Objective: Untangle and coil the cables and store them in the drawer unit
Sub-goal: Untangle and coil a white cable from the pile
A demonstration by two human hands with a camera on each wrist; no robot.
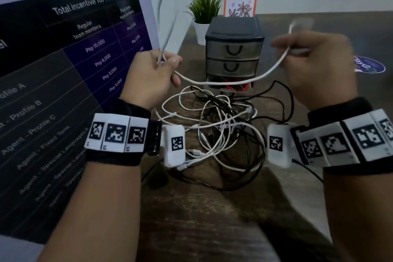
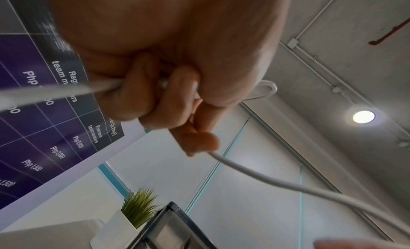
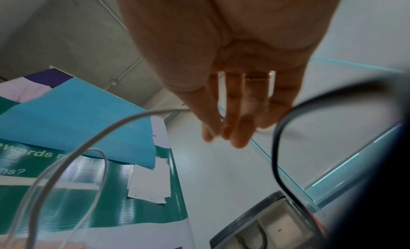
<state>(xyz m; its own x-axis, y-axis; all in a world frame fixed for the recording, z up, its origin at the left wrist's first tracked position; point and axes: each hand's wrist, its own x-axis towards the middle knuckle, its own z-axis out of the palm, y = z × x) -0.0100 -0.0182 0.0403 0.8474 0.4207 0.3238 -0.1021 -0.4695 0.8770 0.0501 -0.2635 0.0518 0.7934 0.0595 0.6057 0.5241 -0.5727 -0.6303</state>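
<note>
White cable (image 1: 223, 82) sags mid-frame between both hands: the left hand (image 1: 152, 76) fists around it, the right hand (image 1: 316, 64) pinches its far end with fingers nearly straight. Below, the tangle (image 1: 212, 132) lies unsorted on the desk. Behind it, the drawers (image 1: 232, 49) have only the bottom one ajar, so most work seems left.

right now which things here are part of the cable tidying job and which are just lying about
Part of the job:
- white cable, held between left hand and right hand
- tangled cables on the table
- drawer unit, bottom drawer open

Lying about:
- potted plant
- flower picture
- poster
- sticker
</note>
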